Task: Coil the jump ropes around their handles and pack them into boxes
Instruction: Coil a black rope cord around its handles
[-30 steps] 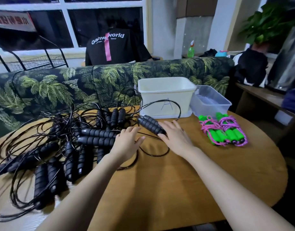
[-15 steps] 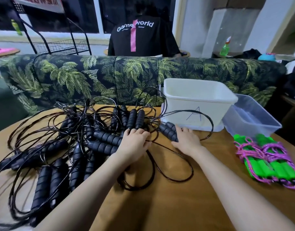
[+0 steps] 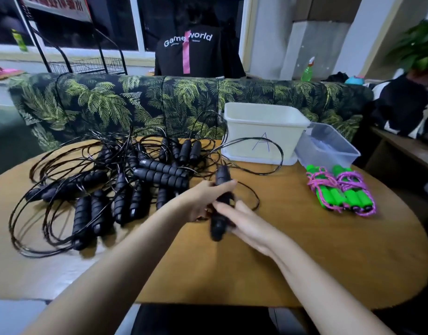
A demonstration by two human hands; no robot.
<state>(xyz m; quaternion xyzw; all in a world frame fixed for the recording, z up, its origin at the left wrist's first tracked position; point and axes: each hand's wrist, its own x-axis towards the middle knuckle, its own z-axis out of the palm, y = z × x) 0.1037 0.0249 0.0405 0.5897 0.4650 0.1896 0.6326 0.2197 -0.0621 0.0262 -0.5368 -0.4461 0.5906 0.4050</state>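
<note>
Centre frame: left hand (image 3: 203,199) grips black handle pair (image 3: 223,176) over counter (image 3: 329,250). Right hand (image 3: 247,222) touches their lower end, grip unclear. Rope tangle (image 3: 111,189) fills left side. Wide wood shows lower right, to rounded edge. White box (image 3: 263,131) upper right, at far edge.

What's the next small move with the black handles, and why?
Probably start winding the trailing rope round the black handles: the left hand grips them, right hand against them, and the rope lies in a loose loop by the white box.
</note>
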